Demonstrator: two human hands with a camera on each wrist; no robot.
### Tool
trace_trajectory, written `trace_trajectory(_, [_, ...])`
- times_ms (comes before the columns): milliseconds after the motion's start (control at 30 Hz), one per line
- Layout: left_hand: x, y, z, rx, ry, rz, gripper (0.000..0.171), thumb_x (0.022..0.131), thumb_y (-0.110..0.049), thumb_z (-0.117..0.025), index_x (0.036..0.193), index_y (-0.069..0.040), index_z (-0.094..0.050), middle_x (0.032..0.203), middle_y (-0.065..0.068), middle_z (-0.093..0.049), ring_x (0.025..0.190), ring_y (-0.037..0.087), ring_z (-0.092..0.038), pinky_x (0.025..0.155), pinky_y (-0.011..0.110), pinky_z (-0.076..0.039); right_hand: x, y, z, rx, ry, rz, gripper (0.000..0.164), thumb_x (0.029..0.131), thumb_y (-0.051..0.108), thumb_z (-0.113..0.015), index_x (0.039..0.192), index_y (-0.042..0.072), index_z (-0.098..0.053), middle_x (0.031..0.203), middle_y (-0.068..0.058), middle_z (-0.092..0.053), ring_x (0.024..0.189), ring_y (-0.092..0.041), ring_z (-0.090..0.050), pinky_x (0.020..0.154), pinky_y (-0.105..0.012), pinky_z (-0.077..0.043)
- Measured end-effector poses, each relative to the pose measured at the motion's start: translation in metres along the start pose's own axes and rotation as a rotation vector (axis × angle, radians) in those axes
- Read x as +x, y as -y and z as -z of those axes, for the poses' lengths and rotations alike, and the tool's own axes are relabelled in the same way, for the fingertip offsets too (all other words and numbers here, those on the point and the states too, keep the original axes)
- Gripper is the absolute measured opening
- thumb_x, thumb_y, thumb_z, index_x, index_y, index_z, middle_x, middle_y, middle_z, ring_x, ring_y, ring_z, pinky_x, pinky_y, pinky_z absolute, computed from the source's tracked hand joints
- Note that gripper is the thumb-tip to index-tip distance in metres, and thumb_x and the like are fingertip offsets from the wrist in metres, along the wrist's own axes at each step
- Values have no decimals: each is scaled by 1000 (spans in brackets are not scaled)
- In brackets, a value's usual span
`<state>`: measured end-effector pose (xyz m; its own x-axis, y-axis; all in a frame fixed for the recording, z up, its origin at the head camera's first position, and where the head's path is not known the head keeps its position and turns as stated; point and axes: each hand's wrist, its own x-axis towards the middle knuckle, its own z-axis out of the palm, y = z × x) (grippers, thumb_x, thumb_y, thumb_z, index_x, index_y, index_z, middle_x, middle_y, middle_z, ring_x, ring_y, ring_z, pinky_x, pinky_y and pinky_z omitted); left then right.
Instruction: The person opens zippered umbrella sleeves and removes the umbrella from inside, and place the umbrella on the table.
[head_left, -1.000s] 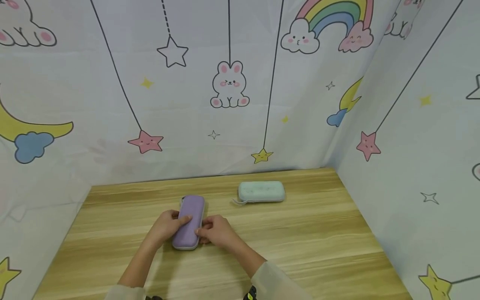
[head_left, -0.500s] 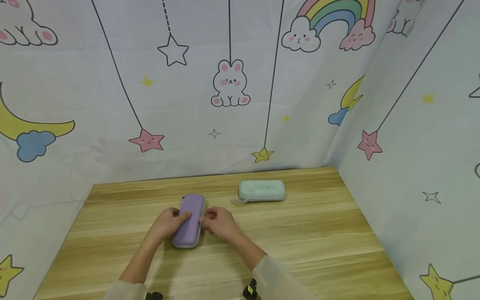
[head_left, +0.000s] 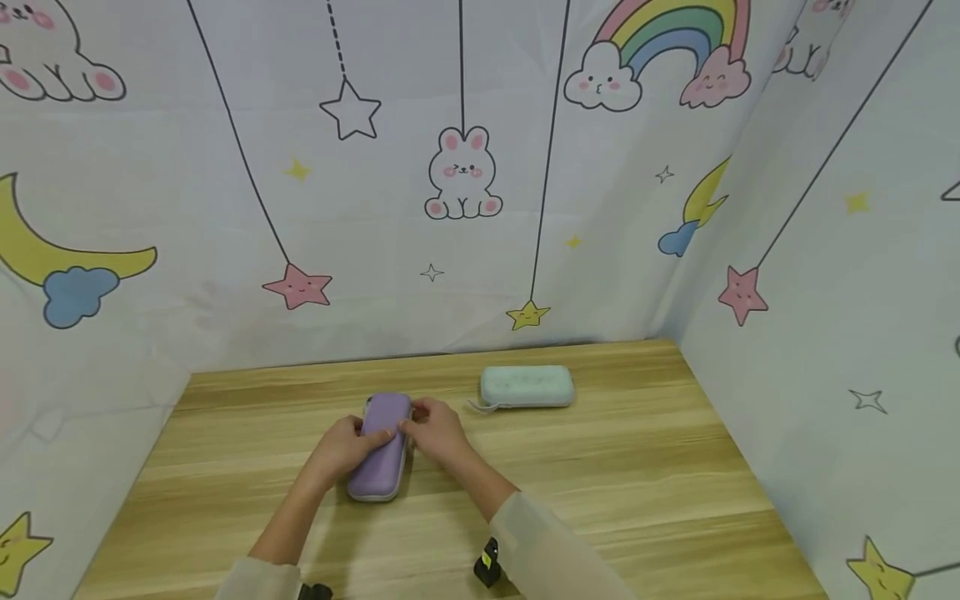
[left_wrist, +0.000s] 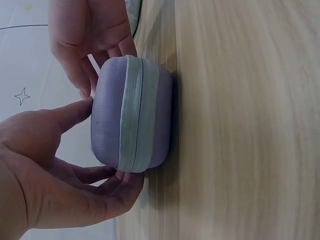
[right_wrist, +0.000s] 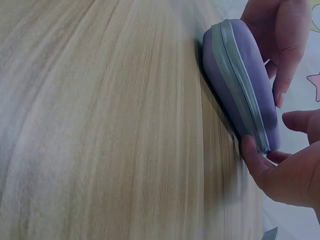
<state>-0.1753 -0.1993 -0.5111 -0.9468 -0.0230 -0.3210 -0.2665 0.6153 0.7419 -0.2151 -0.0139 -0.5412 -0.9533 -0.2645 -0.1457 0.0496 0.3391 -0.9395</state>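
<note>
A purple hard-shell zip case (head_left: 381,467) with a pale zip band lies lengthwise on the table. My left hand (head_left: 341,454) holds its left side, thumb on the lid and fingers low along the edge, as the left wrist view shows. At the far right edge, my right hand (head_left: 442,432) has its thumb and fingers curled about the case's border. In the right wrist view its fingertip (right_wrist: 251,147) touches the zip band (right_wrist: 245,95), while the thumb is slightly off the lid. No zip pull shows between those fingers. The zip band looks closed where visible.
A mint-green case (head_left: 527,387) with a wrist loop (head_left: 483,407) lies crosswise farther back, right of the purple one. The wood-grain table (head_left: 600,492) meets a white cartoon-printed curtain (head_left: 390,217) behind and at the sides.
My right hand has slid along the purple case's right edge, from near its front end to its far end. The left hand keeps its hold; its thumb reaches slightly farther over the lid.
</note>
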Motion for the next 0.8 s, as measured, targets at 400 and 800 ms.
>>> trace_trajectory(400, [-2,4,-4,-131,-77,-44,84,96,-37,-81,150,14,-41,141,34,-54,124,49,-61,88,52,-60,3,-6,3,267,-75,37,44,95,11,-79,135,-1,-64,115,-10,-68,89,-16,-72,76,-33,-63])
trace_trajectory(800, [-5,9,-7,-293,-35,-77,88,94,-40,-82,159,0,-37,153,27,-49,134,46,-56,97,56,-56,13,5,32,29,-34,179,34,102,26,-74,128,4,-71,115,-8,-72,102,-26,-71,82,-37,-61])
